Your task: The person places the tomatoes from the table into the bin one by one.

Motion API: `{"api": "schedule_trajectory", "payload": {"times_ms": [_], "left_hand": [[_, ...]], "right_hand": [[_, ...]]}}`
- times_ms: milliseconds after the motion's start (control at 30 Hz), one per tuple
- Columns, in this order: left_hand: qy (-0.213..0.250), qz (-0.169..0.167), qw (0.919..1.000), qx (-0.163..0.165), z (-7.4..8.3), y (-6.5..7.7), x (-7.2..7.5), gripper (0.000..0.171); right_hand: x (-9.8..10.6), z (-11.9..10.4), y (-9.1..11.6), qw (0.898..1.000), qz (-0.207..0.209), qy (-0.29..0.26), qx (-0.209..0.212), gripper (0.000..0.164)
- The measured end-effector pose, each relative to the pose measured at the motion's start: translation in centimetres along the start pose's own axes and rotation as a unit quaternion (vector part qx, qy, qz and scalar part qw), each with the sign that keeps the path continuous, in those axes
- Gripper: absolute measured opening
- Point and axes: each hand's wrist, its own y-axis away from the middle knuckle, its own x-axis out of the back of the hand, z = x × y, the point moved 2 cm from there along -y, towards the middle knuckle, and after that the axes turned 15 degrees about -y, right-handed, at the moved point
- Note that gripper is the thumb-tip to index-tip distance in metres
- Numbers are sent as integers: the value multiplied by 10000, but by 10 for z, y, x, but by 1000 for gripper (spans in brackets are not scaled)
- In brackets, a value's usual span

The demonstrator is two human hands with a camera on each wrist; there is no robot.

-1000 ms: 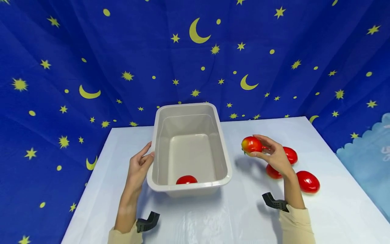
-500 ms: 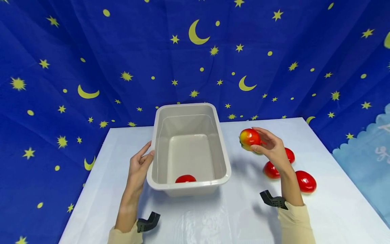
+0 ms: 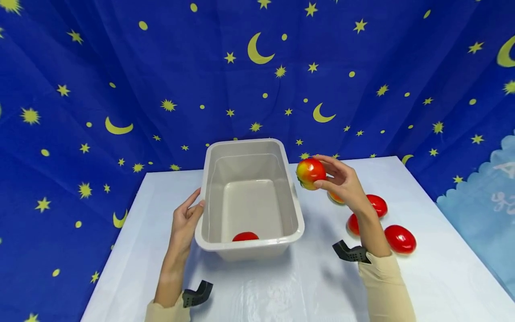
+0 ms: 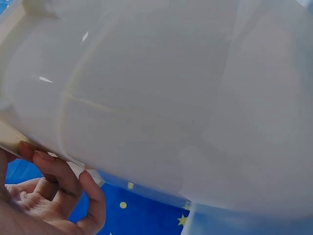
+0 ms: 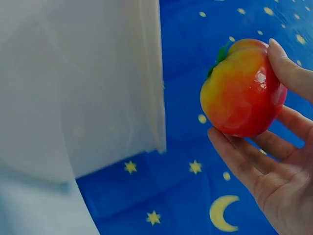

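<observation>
My left hand [image 3: 185, 223] grips the left rim of a light grey plastic basin [image 3: 249, 245], its fingers curled at the edge in the left wrist view. Inside, near the basin's front wall, lies a red rounded object [image 3: 245, 236], partly hidden. Just right of the basin's right rim, my right hand [image 3: 342, 181] holds a shiny red-and-yellow fruit [image 5: 244, 90] between thumb and fingers. A green leafy bit shows at the fruit's stem end. It is raised above the table, apart from the basin.
Right of the basin, on the white table [image 3: 273, 286], lie a glossy red oval [image 3: 400, 239], two more red ones partly behind the right arm, and an orange-yellow piece [image 3: 335, 198] mostly hidden by the right hand. A blue star-patterned cloth [image 3: 193, 67] hangs behind.
My right hand has lifted the red-and-yellow fruit and carried it left towards the basin, uncovering the orange-yellow piece. The left hand keeps its grip on the rim.
</observation>
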Motion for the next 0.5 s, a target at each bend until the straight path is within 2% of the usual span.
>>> {"api": "schedule_trajectory", "payload": {"times_ms": [233,500], "left_hand": [[10,-18,9999,-163,1,-2,0,49],[-15,-58,9998,-210,0,-1,1,47]], "right_hand": [[-33,-5,-17,9986,-525,-53,-20,56],[-62,0,-24,9944,-1018,-59,-269,59]]}}
